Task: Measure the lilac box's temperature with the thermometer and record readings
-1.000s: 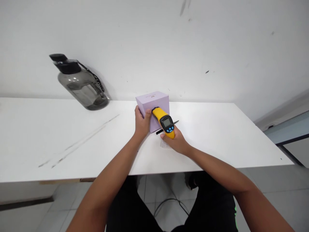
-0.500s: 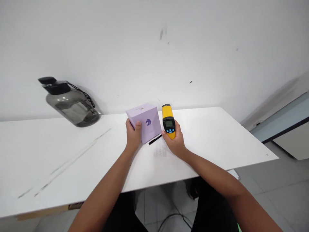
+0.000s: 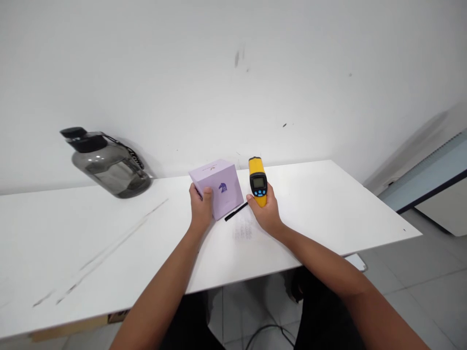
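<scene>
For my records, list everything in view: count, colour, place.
Wall: 1, white, back
Table: 1, white, centre
Bottle: 1, grey-black, back left
Box: 1, lilac, centre
Handheld meter: 1, yellow-black, right of box
Pen: 1, black, beside box
Side unit: 1, pale, far right
Unclear object: 1, white, past front edge
Strip: 1, brown, below table, left
Floor: 1, grey, below
Cable: 1, dark, on floor
Legs: 2, black-clad, bottom
Forearms: 2, bare, bottom
Left hand: 1, bare, on box
Right hand: 1, bare, around meter

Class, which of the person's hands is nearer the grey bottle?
Left. The left hand, gripping the purple box, is right of the bottle; the right hand, holding the yellow device, is farther right.
</scene>
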`<action>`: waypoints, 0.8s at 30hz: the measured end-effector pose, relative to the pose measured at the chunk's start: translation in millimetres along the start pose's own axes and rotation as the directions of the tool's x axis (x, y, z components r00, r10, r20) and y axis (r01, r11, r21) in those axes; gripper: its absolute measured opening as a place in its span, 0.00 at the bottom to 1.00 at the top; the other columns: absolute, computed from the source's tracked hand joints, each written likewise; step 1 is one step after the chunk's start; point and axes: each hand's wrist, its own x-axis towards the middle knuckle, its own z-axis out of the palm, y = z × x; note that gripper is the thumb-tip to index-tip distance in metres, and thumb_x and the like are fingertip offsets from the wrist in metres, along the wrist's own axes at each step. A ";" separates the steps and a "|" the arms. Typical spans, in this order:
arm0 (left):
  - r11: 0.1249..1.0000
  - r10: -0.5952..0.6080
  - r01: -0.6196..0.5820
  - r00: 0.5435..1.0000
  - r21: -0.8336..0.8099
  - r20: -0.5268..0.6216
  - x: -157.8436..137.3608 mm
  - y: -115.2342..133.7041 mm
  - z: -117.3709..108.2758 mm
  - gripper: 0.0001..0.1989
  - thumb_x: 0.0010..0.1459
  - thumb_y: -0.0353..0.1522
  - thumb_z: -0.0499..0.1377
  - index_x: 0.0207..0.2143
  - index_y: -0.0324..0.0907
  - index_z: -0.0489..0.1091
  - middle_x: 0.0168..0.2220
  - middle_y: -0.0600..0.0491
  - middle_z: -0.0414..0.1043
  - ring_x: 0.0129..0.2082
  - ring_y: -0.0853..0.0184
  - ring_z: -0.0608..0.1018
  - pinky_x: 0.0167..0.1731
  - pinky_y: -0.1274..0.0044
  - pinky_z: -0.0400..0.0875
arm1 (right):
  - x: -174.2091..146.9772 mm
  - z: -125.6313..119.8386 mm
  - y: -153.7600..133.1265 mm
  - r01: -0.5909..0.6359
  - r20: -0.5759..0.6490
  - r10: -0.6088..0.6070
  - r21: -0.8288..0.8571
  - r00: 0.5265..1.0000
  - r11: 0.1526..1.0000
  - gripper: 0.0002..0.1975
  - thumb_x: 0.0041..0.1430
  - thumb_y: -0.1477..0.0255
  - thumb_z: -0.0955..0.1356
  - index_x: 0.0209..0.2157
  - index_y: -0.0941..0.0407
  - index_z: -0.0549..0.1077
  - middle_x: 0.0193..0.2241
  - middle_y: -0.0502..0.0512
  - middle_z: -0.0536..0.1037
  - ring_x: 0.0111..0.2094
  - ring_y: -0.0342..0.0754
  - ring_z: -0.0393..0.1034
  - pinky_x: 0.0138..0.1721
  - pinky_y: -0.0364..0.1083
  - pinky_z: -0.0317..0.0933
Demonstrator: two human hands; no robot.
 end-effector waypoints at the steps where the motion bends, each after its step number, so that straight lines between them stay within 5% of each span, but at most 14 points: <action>1: 1.000 0.002 -0.002 1.000 -0.005 0.001 0.0 0.0 0.1 0.38 0.54 0.64 0.62 0.55 0.48 0.66 0.54 0.44 0.72 0.55 0.52 0.76 0.58 0.58 0.71 | 0.0 -0.1 0.4 0.002 0.004 -0.002 -0.002 1.000 1.000 0.29 0.59 0.58 0.72 0.59 0.52 0.68 0.44 0.56 0.76 0.42 0.53 0.72 0.46 0.53 0.71; 24: 1.000 0.011 -0.011 1.000 0.005 0.001 -0.3 0.0 0.4 0.38 0.55 0.64 0.62 0.55 0.49 0.65 0.55 0.44 0.72 0.55 0.51 0.76 0.56 0.60 0.72 | -0.6 0.2 1.8 -0.041 0.011 0.041 0.002 0.999 0.999 0.34 0.57 0.58 0.72 0.62 0.51 0.63 0.45 0.55 0.74 0.43 0.52 0.73 0.44 0.51 0.71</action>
